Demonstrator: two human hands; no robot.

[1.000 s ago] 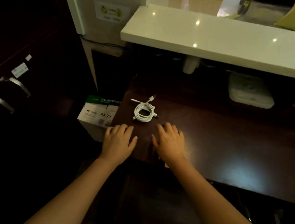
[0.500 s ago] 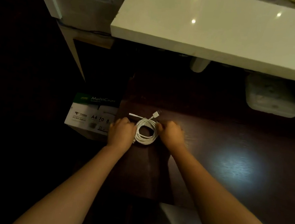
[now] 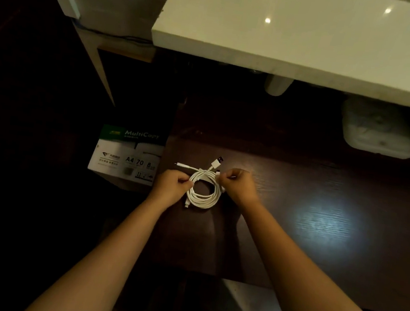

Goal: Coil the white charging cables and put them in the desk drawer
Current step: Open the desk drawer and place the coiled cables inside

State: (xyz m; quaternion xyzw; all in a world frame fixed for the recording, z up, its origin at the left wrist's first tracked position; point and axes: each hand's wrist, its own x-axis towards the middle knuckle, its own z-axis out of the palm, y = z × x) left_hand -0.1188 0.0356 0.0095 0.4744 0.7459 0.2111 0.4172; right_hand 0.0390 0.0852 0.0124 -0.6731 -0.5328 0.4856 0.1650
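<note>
A coil of white charging cables (image 3: pixel 204 196) lies near the left end of the dark wooden desk (image 3: pixel 323 195). A USB plug (image 3: pixel 217 162) and a thin cable end stick out at the coil's far side. My left hand (image 3: pixel 171 186) pinches the coil's left side. At the coil's right side my right hand (image 3: pixel 237 185) grips the cable with curled fingers. No drawer is plainly visible; a pale surface (image 3: pixel 254 308) shows below the desk's front edge.
A box of A4 copy paper (image 3: pixel 126 156) stands on the floor left of the desk. A white shelf (image 3: pixel 303 38) overhangs the desk's far side. A pale flat container (image 3: pixel 377 127) sits under it at the back right.
Both hands moved from lying flat at the desk's front edge to the coil and took hold of its two sides. The camera moved closer and looks further down.
</note>
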